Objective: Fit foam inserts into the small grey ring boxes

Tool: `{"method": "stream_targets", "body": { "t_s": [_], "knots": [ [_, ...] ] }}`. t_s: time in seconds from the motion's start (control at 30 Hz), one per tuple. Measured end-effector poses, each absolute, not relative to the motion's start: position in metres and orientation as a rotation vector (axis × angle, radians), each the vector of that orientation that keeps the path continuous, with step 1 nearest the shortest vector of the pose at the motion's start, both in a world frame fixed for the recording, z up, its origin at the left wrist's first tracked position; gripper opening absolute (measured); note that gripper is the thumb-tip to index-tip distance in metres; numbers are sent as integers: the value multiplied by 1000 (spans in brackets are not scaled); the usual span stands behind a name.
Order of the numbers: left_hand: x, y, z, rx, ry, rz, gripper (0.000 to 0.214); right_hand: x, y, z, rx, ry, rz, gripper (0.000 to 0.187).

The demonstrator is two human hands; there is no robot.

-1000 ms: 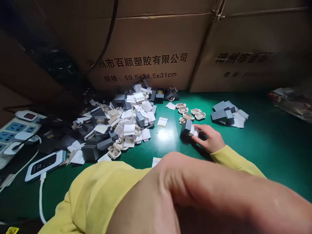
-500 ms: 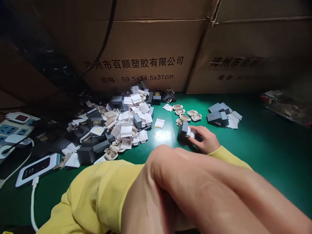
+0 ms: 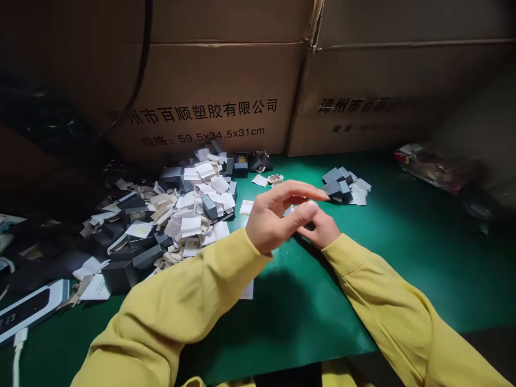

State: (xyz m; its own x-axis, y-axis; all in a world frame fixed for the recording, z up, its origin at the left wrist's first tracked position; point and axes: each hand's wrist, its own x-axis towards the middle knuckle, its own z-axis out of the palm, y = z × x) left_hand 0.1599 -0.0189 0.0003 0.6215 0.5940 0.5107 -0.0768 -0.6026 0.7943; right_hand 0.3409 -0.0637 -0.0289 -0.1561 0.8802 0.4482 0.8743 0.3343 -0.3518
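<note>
Yellow-sleeved in the head view, reaches with both arms across a green tabletop (image 3: 423, 247) toward its middle. Holds left hand (image 3: 278, 215) in front of right hand (image 3: 322, 228), covering most of the right fingers. Arches left fingers (image 3: 298, 188) out to the right above left thumb (image 3: 304, 214), tips just apart, for a parted but fairly narrow grip. Shows a small grey-white piece (image 3: 288, 210) only as a sliver, in the gap between left fingers and thumb, near the thumb's root, well back from the left fingertips and to the left of the visible part of right hand. Cannot tell whether touched by either hand, nor how wide the right grip is, with so much hidden. Has a white card (image 3: 246, 207) just beside left hand, and tan folded trays (image 3: 276, 180) just beyond the left knuckles. Includes, just past the left fingertips in view, a cluster of grey boxes (image 3: 334, 188) with white folded papers (image 3: 360, 191) on its right side. Spreads a big heap of dark boxes (image 3: 120, 277) and white folded pieces (image 3: 191, 226) to the left, near left sleeve. Ends at the back with printed cardboard cartons (image 3: 201, 86), and at lower left with a white device (image 3: 32, 312) plugged into a white cable (image 3: 16, 355).
</note>
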Motion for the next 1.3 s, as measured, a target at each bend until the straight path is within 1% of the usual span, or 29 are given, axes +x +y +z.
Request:
{"method": "stream_targets", "body": {
  "t_s": [0.13, 0.27, 0.33, 0.47, 0.57, 0.63, 0.73, 0.8, 0.93, 1.1, 1.3],
  "knots": [
    [172, -5, -1, 2029, 339, 1037, 65, 342, -61, -29, -1406, -1973, 28, 34],
    [167, 4, -9, 2053, 383, 1014, 79, 344, -61, -29, -1377, -1969, 35, 34],
    [164, 7, -13, 2053, 402, 928, 83, 344, -62, -28, -1389, -1970, 57, 36],
    [162, 11, -17, 2071, 443, 715, 70, 348, -61, -28, -1437, -1934, 185, 48],
    [164, 12, -17, 2065, 487, 734, 66, 353, -60, -29, -1434, -1880, 349, 56],
    [164, 12, -17, 2079, 487, 745, 66, 356, -59, -28, -1419, -1839, 448, 54],
    [164, 11, -17, 2094, 488, 745, 66, 358, -58, -28, -1404, -1828, 506, 43],
    [164, 11, -17, 2091, 496, 748, 69, 358, -59, -26, -1390, -1869, 467, 38],
    [163, 10, -18, 2086, 513, 746, 80, 357, -59, -26, -1364, -1970, 251, 35],
    [164, 12, -22, 2103, 456, 764, 88, 360, -58, -31, -1311, -2093, 133, 38],
    [164, 12, -23, 2124, 450, 759, 88, 366, -56, -34, -1333, -2142, 46, 41]
  ]
}}
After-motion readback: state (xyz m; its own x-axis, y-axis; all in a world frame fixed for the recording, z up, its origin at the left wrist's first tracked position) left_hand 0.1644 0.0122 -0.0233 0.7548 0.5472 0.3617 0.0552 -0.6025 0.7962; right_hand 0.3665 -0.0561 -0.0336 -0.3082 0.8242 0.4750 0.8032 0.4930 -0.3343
